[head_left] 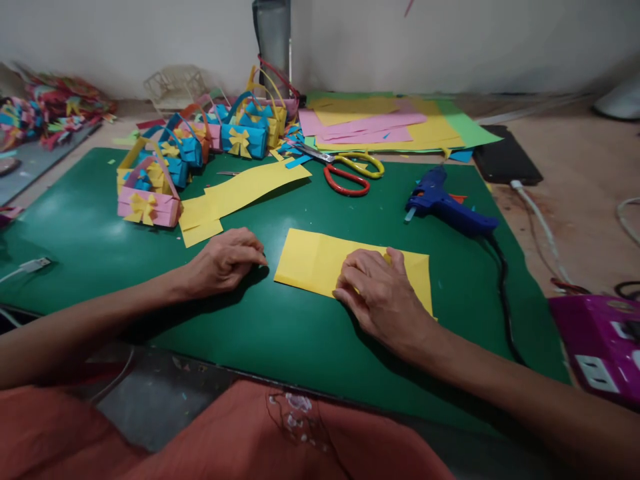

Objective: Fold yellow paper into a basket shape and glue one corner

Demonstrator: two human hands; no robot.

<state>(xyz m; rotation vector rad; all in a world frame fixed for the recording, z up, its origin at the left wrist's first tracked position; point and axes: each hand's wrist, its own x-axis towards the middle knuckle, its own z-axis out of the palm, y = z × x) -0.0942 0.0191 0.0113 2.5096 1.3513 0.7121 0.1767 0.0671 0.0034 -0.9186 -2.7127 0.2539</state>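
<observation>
usb plug (36,265) lies at the left of the green board (295,347), joined to nothing that shows. next come small paper baskets (150,208), bunched toward the back left, probably to keep them from being crushed under the forearms. the left hand (227,261) rests on the board with its fingers curled in, just beside the yellow paper but apart from it; no object shows in it, and i cannot tell if something small is tucked inside. behind it, a yellow strip (255,189) reaches toward the scissors (353,172), whose handles face the person, handy for picking up. the creased yellow paper (306,257) lies flat before the body, and the right hand (377,290) bends over it, thumb and forefinger at its near edge, likely to steady it; whether they pinch or merely press, i cannot tell. coloured sheets (365,123) are stacked behind. farther right, the glue gun (440,199) lies on its side, handle outward, its cord trailing down the board's right side, perhaps to avoid the paper.
</observation>
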